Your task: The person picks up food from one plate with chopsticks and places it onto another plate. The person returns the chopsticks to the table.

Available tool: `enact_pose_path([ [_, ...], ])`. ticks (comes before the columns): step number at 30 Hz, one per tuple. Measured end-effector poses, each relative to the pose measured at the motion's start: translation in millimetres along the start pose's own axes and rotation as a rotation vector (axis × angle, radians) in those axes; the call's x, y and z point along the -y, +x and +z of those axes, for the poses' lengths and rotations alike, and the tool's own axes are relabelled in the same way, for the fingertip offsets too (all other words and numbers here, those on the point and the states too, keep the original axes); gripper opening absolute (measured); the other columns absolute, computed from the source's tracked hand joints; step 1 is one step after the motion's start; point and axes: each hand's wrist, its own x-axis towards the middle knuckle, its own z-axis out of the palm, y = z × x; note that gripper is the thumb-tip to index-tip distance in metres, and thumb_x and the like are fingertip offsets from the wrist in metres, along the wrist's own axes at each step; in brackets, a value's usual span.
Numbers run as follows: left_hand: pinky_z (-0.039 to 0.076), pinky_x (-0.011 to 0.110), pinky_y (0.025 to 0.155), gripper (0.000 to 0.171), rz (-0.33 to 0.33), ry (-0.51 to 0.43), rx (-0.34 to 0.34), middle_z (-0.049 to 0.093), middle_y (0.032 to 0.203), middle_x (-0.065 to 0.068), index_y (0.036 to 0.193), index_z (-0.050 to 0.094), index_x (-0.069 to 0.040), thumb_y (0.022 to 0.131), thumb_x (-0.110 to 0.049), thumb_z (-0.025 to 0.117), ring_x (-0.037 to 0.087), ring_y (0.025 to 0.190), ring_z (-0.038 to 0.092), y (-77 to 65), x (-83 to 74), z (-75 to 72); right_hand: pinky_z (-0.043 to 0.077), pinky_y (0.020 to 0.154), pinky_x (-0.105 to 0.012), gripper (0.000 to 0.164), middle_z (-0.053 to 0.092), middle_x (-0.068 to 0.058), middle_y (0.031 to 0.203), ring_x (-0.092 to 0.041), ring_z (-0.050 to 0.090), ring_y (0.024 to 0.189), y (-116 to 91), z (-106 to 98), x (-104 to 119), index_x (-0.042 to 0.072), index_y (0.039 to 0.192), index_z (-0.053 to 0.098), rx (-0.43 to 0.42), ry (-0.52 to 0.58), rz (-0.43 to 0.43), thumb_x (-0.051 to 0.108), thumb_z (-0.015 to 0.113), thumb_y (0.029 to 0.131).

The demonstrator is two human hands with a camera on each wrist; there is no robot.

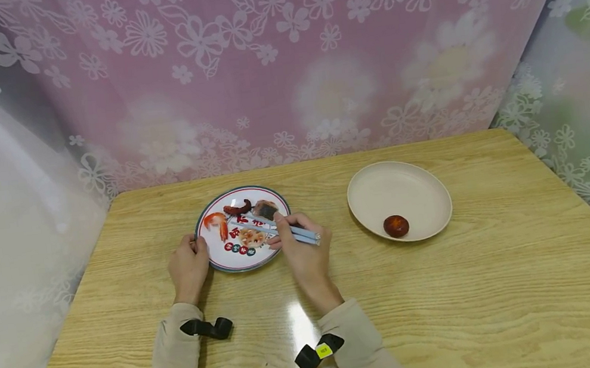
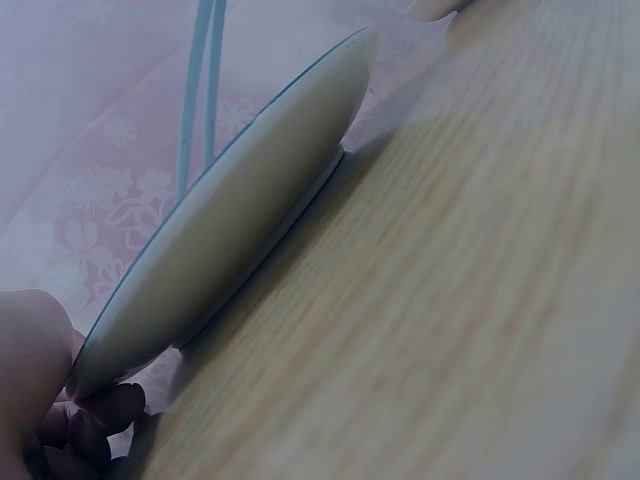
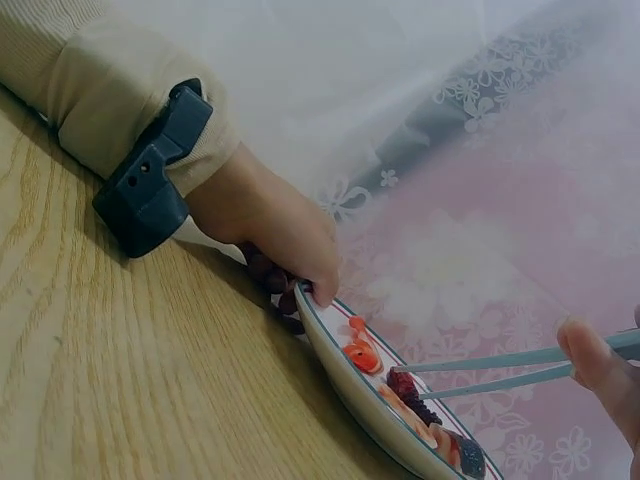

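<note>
My left hand (image 1: pixel 189 269) grips the left rim of a white plate (image 1: pixel 222 257) with a red and green edge, thumb over the rim and fingers beneath. In my right hand (image 1: pixel 307 257) is a pair of light blue chopsticks (image 1: pixel 300 233), their tips spread apart over the plate. Food pieces lie on it: an orange-red shrimp (image 1: pixel 216 222), a dark red curved tentacle-like piece (image 1: pixel 238 208), a piece with a dark band (image 1: pixel 265 210) and a pale beige piece (image 1: pixel 251 238). In the right wrist view the chopstick tips overlap the tentacle-like piece (image 3: pixel 404 388).
To the right stands a cream plate (image 1: pixel 398 191) holding a dark red oval piece (image 1: pixel 396 227) near its front rim. Both plates rest on a wooden table (image 1: pixel 474 297). A pink flowered curtain (image 1: pixel 263 91) hangs behind the table, with pale curtains at the sides.
</note>
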Motion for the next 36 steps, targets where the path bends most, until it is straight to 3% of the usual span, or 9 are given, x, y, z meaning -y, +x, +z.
enact_pose_path([
  [14, 0.037, 0.042, 0.068, 0.030, 0.006, -0.004, -0.006, 0.060, 0.076, 0.016, 0.108, 0.062, 0.007, 0.096, -0.016, 0.047, 0.033, 0.074, 0.056, -0.5, 0.0, -0.5, 0.054, 0.051, -0.041, 0.033, 0.066, -0.024, 0.069, -0.027, 0.066, 0.053, 3.9, -14.2, 1.6, -0.015, 0.082, 0.061, -0.015, 0.038, 0.025, 0.016, 0.065, 0.093],
  [25, 0.037, 0.043, 0.069, 0.030, 0.008, -0.004, -0.006, 0.061, 0.076, 0.017, 0.108, 0.062, 0.008, 0.096, -0.016, 0.047, 0.034, 0.074, 0.057, -0.1, 1.1, 0.4, 0.054, 0.051, -0.036, 0.024, 0.067, -0.028, 0.081, -0.022, 0.067, 0.054, 10.8, -35.9, 9.3, -0.014, 0.081, 0.062, -0.047, 0.008, -0.023, 0.007, 0.064, 0.092],
  [36, 0.036, 0.040, 0.067, 0.031, 0.004, 0.002, 0.002, 0.058, 0.074, 0.015, 0.109, 0.061, 0.008, 0.096, -0.017, 0.047, 0.033, 0.073, 0.055, 0.5, 1.0, 0.1, 0.054, 0.052, -0.034, 0.027, 0.066, -0.028, 0.076, -0.024, 0.067, 0.054, 15.8, -50.7, 20.5, -0.017, 0.081, 0.061, -0.058, -0.022, -0.018, 0.007, 0.064, 0.092],
])
